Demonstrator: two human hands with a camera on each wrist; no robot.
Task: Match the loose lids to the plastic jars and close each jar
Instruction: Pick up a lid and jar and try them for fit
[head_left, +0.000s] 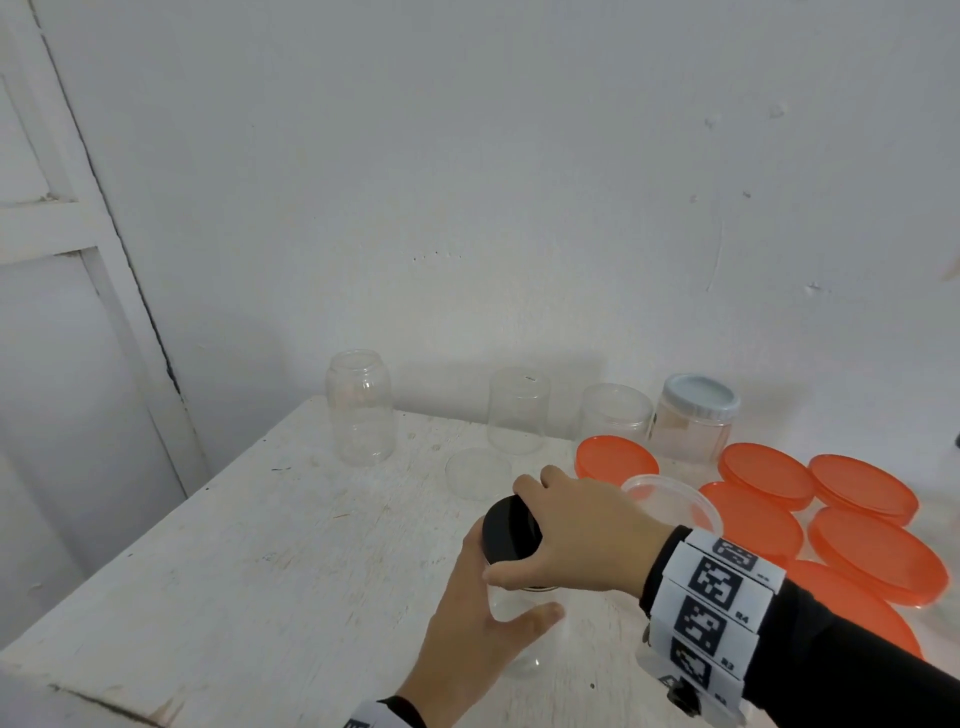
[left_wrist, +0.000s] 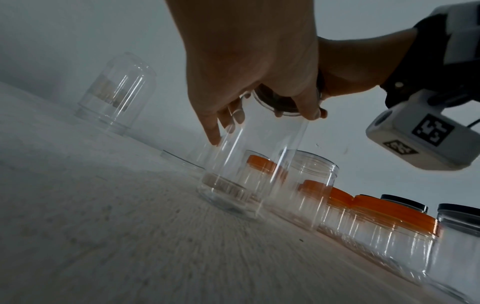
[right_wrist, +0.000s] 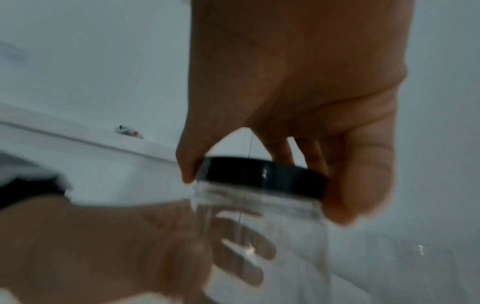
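Right hand (head_left: 576, 535) reached in from the right w/ fingers and thumb curled round a black lid (head_left: 511, 530), pinching its rim on top of a tall clear jar (left_wrist: 249, 164). Left hand (head_left: 483, 623) came up from below, fingers wrapped round the jar's side, thumb across the front. The jar stood upright on the white surface (head_left: 234, 561), near its front edge. Behind it, approx. centre, lay a small clear lid (head_left: 478, 473); further back by the wall stood 3 open clear jars (head_left: 361, 408) and a jar w/ a pale blue lid (head_left: 696, 415). To the right sat a group of jars closed w/ orange lids (head_left: 878, 553), close together. Wrist views were blurred.
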